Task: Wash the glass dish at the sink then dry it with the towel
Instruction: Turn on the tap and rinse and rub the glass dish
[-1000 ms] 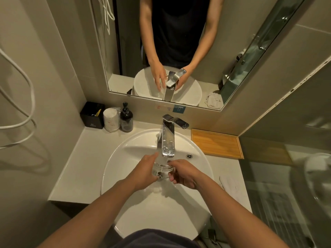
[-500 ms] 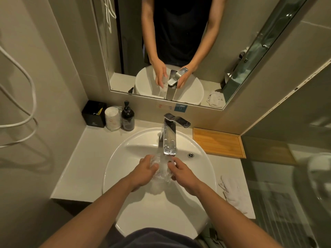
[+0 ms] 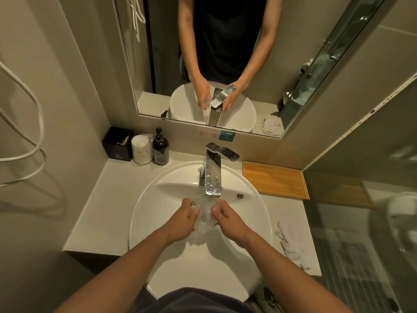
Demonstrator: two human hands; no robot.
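Note:
A small clear glass dish is held over the round white sink, right under the spout of the chrome faucet. Water runs from the faucet into the dish. My left hand grips its left side and my right hand grips its right side, both thumbs on the rim. A crumpled white towel lies on the counter to the right of the sink.
At the back left of the counter stand a black box, a white wrapped cup and a dark pump bottle. A wooden tray sits at the back right. A mirror hangs above; glass shower panel at right.
My hands have turned the dish under the running water and closed in on both its sides. The view has shifted slightly, showing more of the towel.

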